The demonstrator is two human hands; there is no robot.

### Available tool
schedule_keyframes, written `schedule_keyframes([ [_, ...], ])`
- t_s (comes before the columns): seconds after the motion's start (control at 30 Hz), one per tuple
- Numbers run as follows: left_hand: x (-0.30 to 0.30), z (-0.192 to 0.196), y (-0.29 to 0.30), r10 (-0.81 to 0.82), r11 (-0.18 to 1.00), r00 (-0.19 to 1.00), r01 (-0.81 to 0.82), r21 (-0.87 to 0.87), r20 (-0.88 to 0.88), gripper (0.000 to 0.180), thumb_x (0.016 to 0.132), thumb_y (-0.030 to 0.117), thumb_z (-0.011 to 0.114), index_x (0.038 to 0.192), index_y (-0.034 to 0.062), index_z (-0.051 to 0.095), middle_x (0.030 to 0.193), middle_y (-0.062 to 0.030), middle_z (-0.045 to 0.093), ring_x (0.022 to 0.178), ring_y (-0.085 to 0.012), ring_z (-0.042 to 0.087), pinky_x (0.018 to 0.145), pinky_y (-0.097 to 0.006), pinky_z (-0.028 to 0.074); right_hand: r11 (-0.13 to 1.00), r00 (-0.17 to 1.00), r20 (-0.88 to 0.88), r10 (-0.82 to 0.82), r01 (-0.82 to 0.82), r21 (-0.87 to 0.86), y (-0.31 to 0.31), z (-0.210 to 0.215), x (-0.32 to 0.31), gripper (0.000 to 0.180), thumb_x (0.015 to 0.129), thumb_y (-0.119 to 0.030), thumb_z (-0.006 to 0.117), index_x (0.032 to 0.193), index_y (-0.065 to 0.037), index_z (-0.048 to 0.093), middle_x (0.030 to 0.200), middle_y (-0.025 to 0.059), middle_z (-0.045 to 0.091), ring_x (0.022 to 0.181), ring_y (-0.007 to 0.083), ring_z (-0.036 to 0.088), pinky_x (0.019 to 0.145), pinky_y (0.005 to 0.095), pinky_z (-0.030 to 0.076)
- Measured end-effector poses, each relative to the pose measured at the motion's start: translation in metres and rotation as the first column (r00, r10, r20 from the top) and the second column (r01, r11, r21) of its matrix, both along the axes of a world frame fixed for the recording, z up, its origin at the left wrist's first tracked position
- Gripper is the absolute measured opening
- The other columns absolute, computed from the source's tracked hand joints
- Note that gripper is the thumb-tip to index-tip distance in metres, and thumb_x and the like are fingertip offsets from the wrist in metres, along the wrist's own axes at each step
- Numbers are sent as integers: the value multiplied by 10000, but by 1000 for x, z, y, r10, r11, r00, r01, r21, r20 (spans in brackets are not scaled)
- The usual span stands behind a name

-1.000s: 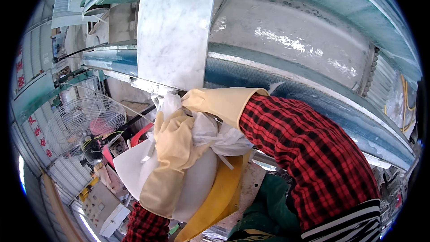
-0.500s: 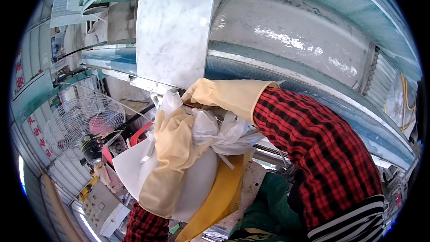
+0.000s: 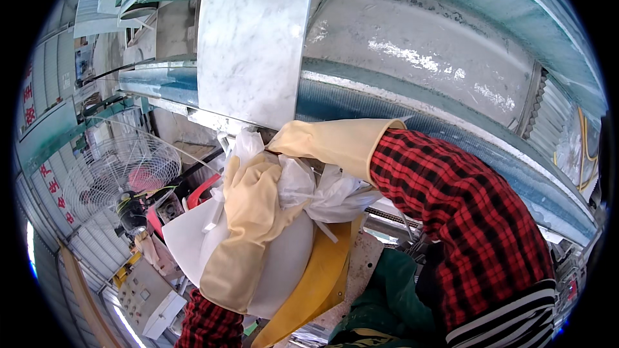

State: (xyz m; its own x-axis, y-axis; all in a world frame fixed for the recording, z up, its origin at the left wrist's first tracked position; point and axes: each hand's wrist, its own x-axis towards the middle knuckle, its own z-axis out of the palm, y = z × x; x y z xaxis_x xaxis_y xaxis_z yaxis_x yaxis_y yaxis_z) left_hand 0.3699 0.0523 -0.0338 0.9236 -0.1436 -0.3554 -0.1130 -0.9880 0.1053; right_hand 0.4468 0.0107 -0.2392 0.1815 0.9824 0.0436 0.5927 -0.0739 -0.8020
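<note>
We're looking at 2 gloved hands over a crumpled white plastic bag (image 3: pixel 295 180), just left of centre in the frame. The left hand (image 3: pixel 248 200) lies across it from the lower left, fingers side by side and thumb spread wide; whether they clasp any plastic, we can't tell. That palm-down placing seems to suit steadying loose material. And here's the right hand (image 3: pixel 309 138), coming in from the right, fingers drawn narrow at the bag's upper edge; their tips are partly hidden, so we can't confirm a pinch. Coming from opposite sides, the 2 hands probably avoid crowding each other.

Below, a smooth, rounded white form (image 3: pixel 287 267) sits under the left glove, apparently backing it up, with a yellow band (image 3: pixel 313 283) curving along its right side. Up top, we have a pale marbled slab (image 3: pixel 251 38) lying across the blue beam (image 3: pixel 348 106), which seems to bear it. Over at left, a caged fan (image 3: pixel 122 177).
</note>
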Motion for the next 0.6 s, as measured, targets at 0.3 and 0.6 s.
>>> schedule_keyframes([
  [0.3, 4, -5, 0, -47, 999, 998, 48, -19, 46, 581, 606, 423, 883, 1018, 77, 663, 1050, -76, 671, 1084, -303, 609, 1092, -573, 337, 890, 428, -790, -438, 332, -314, 16, -43, -10, 224, 843, -107, 631, 1038, -56, 730, 1044, 88, 733, 925, 231, 710, 808, 296, 576],
  [0.6, 1, -4, 0, -21, 1000, 999, 22, -17, 47, 588, 587, 423, 891, 1008, 85, 659, 1046, -60, 671, 1091, -297, 606, 1095, -576, 335, 938, 620, -743, -251, 346, -29, 10, -29, -22, 229, 902, -157, 621, 1047, -25, 739, 1034, 105, 738, 915, 209, 701, 746, 278, 555],
])
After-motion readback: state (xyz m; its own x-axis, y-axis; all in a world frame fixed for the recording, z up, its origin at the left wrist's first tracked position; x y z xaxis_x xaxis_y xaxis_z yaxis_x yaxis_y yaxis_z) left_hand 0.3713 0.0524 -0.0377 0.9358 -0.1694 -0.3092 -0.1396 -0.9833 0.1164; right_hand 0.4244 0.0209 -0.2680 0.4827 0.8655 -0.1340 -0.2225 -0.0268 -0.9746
